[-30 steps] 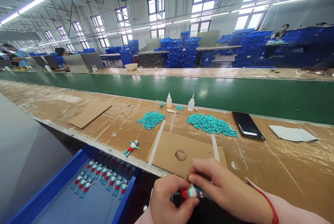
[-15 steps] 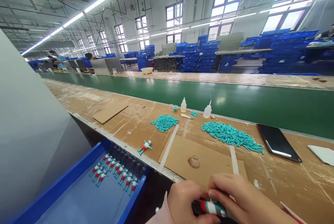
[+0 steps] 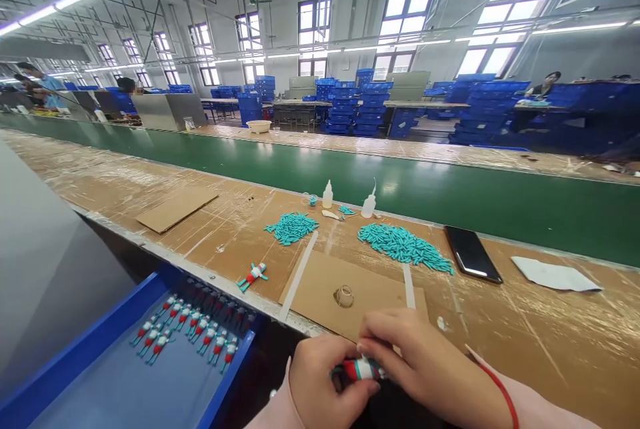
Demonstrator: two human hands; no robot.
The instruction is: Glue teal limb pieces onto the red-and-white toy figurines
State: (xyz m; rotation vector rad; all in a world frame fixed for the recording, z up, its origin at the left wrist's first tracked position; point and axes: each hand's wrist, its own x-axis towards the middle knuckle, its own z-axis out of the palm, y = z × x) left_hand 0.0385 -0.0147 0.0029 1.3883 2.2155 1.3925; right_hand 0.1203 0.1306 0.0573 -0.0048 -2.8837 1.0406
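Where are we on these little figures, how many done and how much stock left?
Done: about a dozen figures lined up in the blue tray, plus one loose figure on the bench. In hand: left hand and right hand grip a red-white figure. Left: two teal parts piles look largely unused.

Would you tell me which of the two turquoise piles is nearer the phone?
The larger pile, right of the glue bottles, nearly reaches the phone; the smaller pile lies further left.
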